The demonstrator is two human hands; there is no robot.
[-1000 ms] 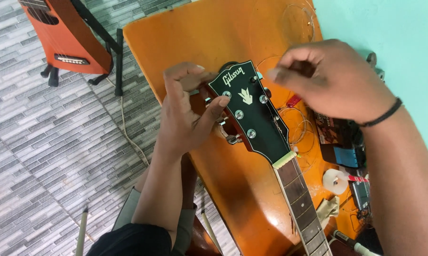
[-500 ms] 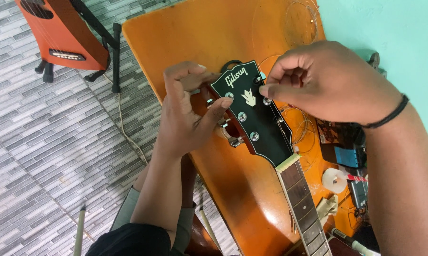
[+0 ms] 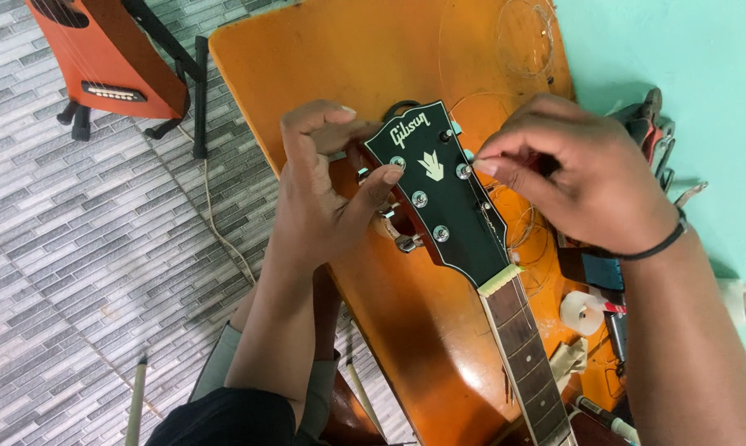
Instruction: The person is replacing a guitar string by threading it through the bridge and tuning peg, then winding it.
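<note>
I see black guitar headstock [image 3: 443,198] lying over orange bench [image 3: 340,58]. Left hand [image 3: 323,198] grip clamped on headstock edge, steadying. Right hand [image 3: 579,177] fingertips pinched at tuning post [image 3: 464,171], stringing step. Next, I judge: fine threading, firm hold.

The guitar headstock [image 3: 439,198] has a glossy black face with pale pearly inlay and shiny metal tuning posts [image 3: 420,199]. The neck's fingerboard [image 3: 525,347] looks like dark matt wood. The table [image 3: 373,74] is orange lacquered wood, worn but shiny. Thin wire strings [image 3: 505,41] glint. Floor tiles [image 3: 75,248] look rough grey stone.
</note>
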